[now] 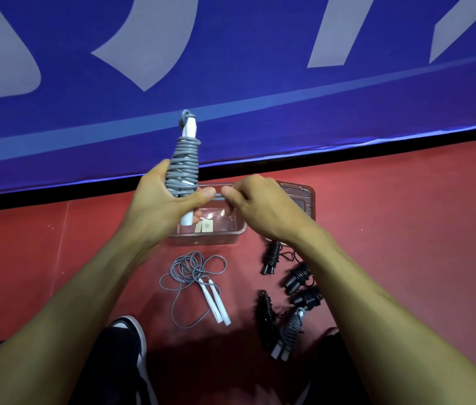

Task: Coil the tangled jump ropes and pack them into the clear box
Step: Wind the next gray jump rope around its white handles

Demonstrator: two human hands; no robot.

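Big blue banner [231, 68] with pale lettering fills the far side, and below it the red floor [406, 214] carries everything. Right against the banner's foot sits the clear box [207, 236], and inside it just a couple of small paper labels on the bottom, no rope in there yet. Its clear lid [304, 197] lies just beside it, toward the right.

Both bare arms reach in from the near edge, over the box. The left hand [155, 203] is wrapped around a grey jump rope bundle [182, 168], cord wound tightly round the white handles, held upright and tilted slightly left, thumb pressed across the lower turns. The right hand [260, 206] is curled closed, thumb and forefinger pinching the grey cord's free end [219, 195], which runs straight across to the bundle.

Nearer the person, mid-floor, a loose grey jump rope [190, 273] lies in tangled loops, its two white handles side by side. To the right, a cluster of coiled black jump ropes [298, 282], and at its near end one more wound grey rope [288, 331]. A black-and-white shoe [134, 340] shows at the near edge.
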